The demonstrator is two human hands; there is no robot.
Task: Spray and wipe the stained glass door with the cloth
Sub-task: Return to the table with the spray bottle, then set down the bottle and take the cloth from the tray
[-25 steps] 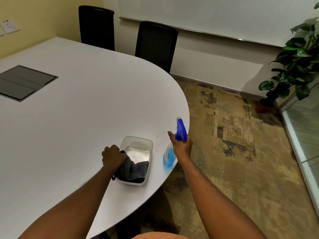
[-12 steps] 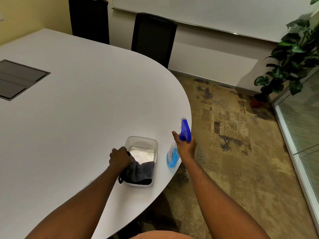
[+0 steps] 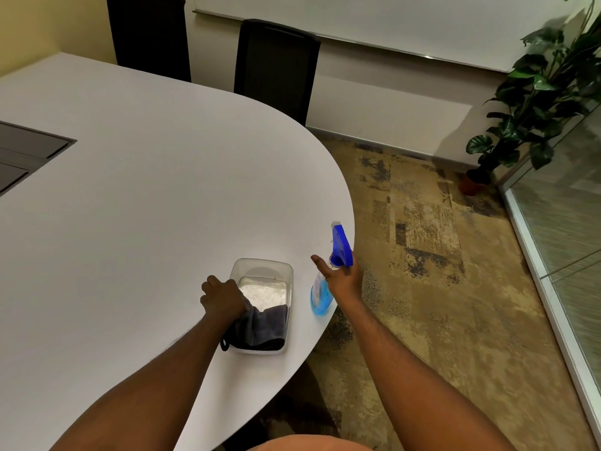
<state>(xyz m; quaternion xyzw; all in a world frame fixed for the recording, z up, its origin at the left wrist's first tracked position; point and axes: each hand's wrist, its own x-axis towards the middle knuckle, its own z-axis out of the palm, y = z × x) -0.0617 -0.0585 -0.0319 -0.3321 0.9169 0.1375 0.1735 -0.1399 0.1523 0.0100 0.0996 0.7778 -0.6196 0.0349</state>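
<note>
Dark grey cloth is clenched in the left hand at the near end of a clear tray. Just right, the right hand grips the blue spray bottle upright at the white table's edge.

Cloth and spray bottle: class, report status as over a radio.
Left hand closed on grey cloth in clear tub. Right hand gripping spray bottle at table edge. Glass door far right, untouched. Path clear.
</note>
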